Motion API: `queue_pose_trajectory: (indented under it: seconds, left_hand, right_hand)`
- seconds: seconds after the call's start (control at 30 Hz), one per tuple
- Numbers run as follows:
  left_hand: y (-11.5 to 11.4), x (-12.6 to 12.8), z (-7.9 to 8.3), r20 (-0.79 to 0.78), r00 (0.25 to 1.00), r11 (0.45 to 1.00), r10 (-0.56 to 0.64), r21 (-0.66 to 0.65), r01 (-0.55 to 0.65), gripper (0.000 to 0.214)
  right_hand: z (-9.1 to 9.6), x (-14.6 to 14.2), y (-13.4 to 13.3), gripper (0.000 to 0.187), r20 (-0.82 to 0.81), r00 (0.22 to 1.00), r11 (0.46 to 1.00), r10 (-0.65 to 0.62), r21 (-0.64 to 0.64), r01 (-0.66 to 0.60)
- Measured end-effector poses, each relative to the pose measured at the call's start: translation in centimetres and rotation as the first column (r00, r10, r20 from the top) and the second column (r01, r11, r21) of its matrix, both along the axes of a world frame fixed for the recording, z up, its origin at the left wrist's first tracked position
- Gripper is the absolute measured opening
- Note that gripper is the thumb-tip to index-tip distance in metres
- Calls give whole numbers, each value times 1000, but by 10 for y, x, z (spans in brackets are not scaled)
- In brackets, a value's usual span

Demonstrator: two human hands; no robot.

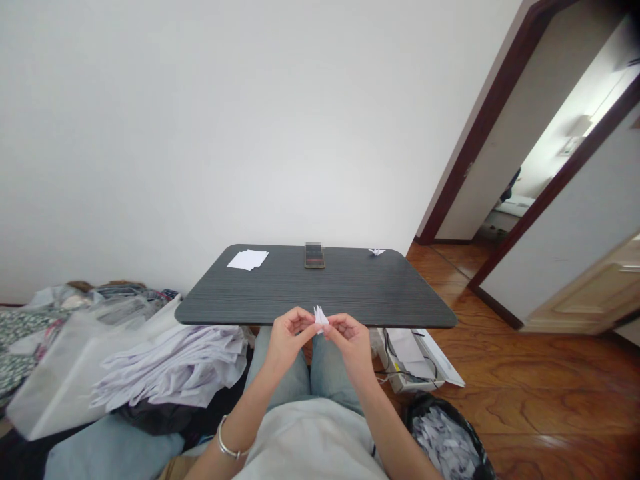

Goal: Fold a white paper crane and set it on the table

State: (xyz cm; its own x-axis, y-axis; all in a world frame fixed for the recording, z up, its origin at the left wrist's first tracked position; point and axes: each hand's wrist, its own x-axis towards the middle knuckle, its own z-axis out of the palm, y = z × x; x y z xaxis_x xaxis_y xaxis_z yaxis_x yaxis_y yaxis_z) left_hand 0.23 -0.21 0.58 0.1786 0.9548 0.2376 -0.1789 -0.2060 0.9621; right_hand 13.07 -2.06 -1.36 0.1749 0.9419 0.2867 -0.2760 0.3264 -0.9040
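Between my two hands, at the near edge of the dark table (300,287), is a small piece of folded white paper (321,317) with narrow points standing up. My left hand (293,333) pinches its left side between thumb and fingers. On the other side, the thumb and fingers of my right hand (349,335) are closed on the paper too. A folded paper crane (377,252) rests at the table's far right corner. At the far left lies a small stack of white paper sheets (248,259).
A phone (315,256) is at the table's back edge, near the white wall. Piled clothes (175,363) lie left of my legs. On the right are a white box (410,360) with cables and a black-lined bin (445,440) full of paper scraps.
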Motion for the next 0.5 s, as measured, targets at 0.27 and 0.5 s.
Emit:
queue_pose_trajectory:
  seconds: [0.27, 0.5]
  left_hand:
    - [-1, 0, 4, 23, 997, 996, 73, -50, -72, 21]
    - [-1, 1, 2, 72, 997, 998, 38, -47, -35, 28]
  right_hand:
    - [1, 0, 0, 17, -8, 999, 998, 53, -21, -53]
    - [3, -2, -2, 15, -14, 999, 999, 41, -34, -42]
